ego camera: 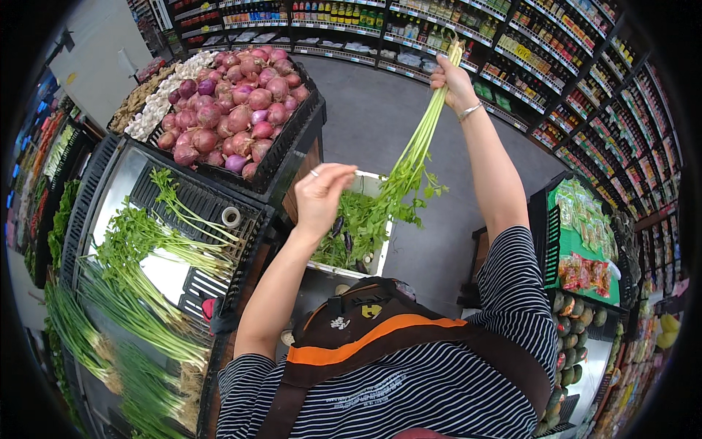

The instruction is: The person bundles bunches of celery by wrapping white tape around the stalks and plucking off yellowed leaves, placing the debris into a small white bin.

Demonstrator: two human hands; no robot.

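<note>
My right hand (pixel 454 82) is raised and grips a bunch of Chinese celery (pixel 425 131) near its root end. The bunch slants down, its leaves hanging in front of a white foam box (pixel 387 249). Inside the box lie loose green leaves (pixel 359 219) and several dark eggplants (pixel 347 241). Left of the celery leaves, my left hand (pixel 321 195) has its thumb and fingers pinched together, with no item visible between them. More celery (pixel 181 252) lies on the display stand at left, beside a roll of tape (pixel 231 217).
Red onions (pixel 236 110), garlic (pixel 167 99) and ginger (pixel 143 96) fill a raised crate at upper left. Scallions (pixel 148 318) lie lower on the left stand. Shelves of bottles (pixel 428 33) curve around the back. At right stands a rack with packaged goods (pixel 584 274).
</note>
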